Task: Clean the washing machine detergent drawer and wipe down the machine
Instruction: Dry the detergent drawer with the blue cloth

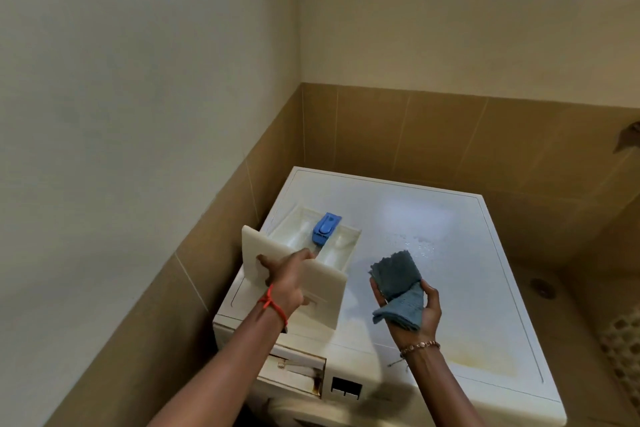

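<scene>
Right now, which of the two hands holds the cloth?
The right hand, with the beaded bracelet, holds the grey-blue cloth; the left hand grips the detergent drawer.

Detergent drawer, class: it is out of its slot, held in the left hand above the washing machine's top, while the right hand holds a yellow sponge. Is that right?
One detail is wrong. The head view shows the right hand holding a grey-blue cloth, not a yellow sponge. The rest stands: the left hand grips the detergent drawer, out of its slot, above the washing machine.
</scene>
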